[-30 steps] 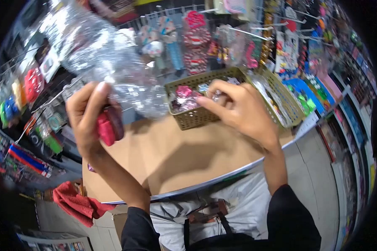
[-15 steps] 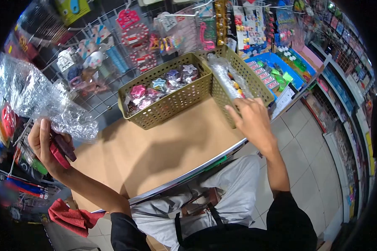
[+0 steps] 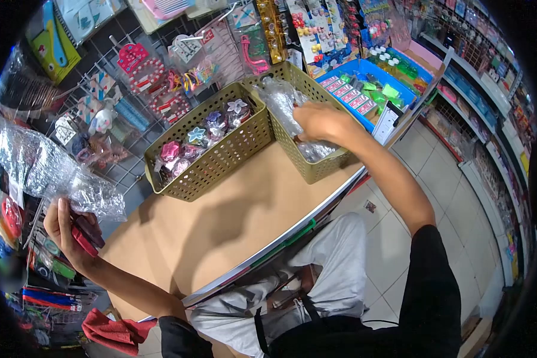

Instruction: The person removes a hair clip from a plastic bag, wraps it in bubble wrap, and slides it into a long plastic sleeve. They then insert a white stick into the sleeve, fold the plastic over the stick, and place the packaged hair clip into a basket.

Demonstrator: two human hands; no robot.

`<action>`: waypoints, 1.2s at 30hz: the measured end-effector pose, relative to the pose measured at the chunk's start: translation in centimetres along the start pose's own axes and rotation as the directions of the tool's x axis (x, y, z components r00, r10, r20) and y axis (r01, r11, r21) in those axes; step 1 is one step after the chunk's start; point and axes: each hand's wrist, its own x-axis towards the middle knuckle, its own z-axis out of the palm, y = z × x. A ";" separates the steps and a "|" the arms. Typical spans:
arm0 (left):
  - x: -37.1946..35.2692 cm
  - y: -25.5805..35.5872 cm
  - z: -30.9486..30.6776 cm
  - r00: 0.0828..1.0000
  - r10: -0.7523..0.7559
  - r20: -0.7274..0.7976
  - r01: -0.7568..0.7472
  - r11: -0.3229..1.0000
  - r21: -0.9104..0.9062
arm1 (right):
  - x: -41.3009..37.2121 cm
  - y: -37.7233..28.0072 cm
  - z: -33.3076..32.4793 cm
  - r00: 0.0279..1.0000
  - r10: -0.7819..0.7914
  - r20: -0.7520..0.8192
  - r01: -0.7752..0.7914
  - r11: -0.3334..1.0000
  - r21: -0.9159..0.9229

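On the brown tabletop (image 3: 221, 203): two olive baskets with holes in their walls, set at an angle, one end of the left basket (image 3: 221, 167) touching or just beside the right basket (image 3: 310, 170).
Left hand (image 3: 71, 227): closed, well apart from both baskets; it grips a red piece (image 3: 83, 241) and a dark piece (image 3: 90, 230) side by side, together with the lower end of a crinkled plastic bag (image 3: 39, 161); the bag stretches up and outward in front of the wire rack (image 3: 125, 179).
Right hand (image 3: 325, 122): reaching into the right basket, fingers bent downward at the clear wrapping (image 3: 280, 101); whether they grip it, I cannot tell.
Left basket: small flower-topped pieces (image 3: 197, 135) in pink, pale blue, purple and silver, bunched along the inside; shiny wrap around them.
Right basket: the clear wrapping runs along its length, showing on both sides of the right hand.
Blue tray (image 3: 403, 101): beyond the right basket; green pieces (image 3: 391, 90) and a row of red-and-white packs (image 3: 352, 95) lie in it.
Red cloth (image 3: 116, 331): crumpled at the near left corner of the tabletop, close to the left forearm.
Wire rack: packaged hair ties (image 3: 200, 77) and other small goods hang behind the left basket.
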 end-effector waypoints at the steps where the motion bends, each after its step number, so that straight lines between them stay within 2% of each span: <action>1: 0.1 -0.1 0.0 1.000 0.013 0.020 -0.013 1.000 0.010 | 0.0 -0.1 -0.3 0.999 0.022 0.038 -0.022 1.000 0.013; 2: 0.0 -0.2 0.1 1.000 -0.001 0.003 0.001 1.000 0.021 | -0.1 0.0 -0.2 1.000 0.009 0.004 -0.009 1.000 0.014; 7: 0.0 -0.1 0.3 0.990 -0.033 0.138 0.033 0.999 0.003 | -0.7 0.6 -0.2 0.992 -0.004 -0.130 0.017 0.995 0.094; 10: -0.1 -0.4 0.2 0.995 -0.016 0.102 0.013 0.999 0.029 | -0.8 1.1 -1.3 0.989 0.130 -0.062 -0.116 0.975 0.191; 14: 0.0 -2.3 -1.8 0.997 0.048 -0.057 -0.044 0.997 0.064 | 0.0 2.3 -0.6 0.980 0.115 -0.161 -0.073 0.966 0.247; 16: 0.4 -3.2 -2.8 0.972 0.235 -0.001 -0.227 0.940 0.254 | 0.0 2.3 -0.7 0.977 0.116 -0.177 -0.068 0.963 0.259; 19: 0.3 -3.0 -2.8 0.980 0.199 -0.022 -0.190 0.957 0.218 | -0.8 2.2 -1.1 0.997 -0.027 -0.079 0.042 0.980 0.194; 21: 0.0 -2.3 -1.8 0.994 0.040 -0.099 -0.031 0.995 0.091 | -0.7 1.8 -0.2 0.997 -0.054 -0.063 0.061 0.991 0.116; 24: 0.2 -1.9 -1.3 0.999 -0.040 -0.023 0.042 0.998 0.053 | 0.3 1.6 1.1 0.993 -0.061 -0.100 0.069 0.994 0.085; 26: 0.8 -4.7 -4.9 0.995 0.071 0.067 -0.087 0.954 0.287 | 0.3 1.0 0.5 0.992 -0.026 -0.124 0.045 0.987 0.153; 29: 0.8 -5.2 -5.6 0.988 -0.003 0.156 -0.032 0.973 0.227 | 0.1 0.8 -0.3 0.985 0.045 -0.168 0.004 0.959 0.283; 30: 0.9 -4.9 -5.6 0.978 -0.074 0.195 0.055 0.993 0.105 | 0.4 1.1 0.0 0.981 0.053 -0.187 0.009 0.949 0.316; 33: 0.9 -4.8 -4.9 0.969 -0.015 0.245 0.023 0.999 -0.031 | 1.3 1.9 0.2 0.967 0.074 -0.246 0.030 0.918 0.396; 36: 0.7 -4.2 -4.7 0.967 0.018 0.253 -0.011 0.999 -0.031 | 0.8 2.1 -1.2 0.957 0.047 -0.288 0.084 0.901 0.426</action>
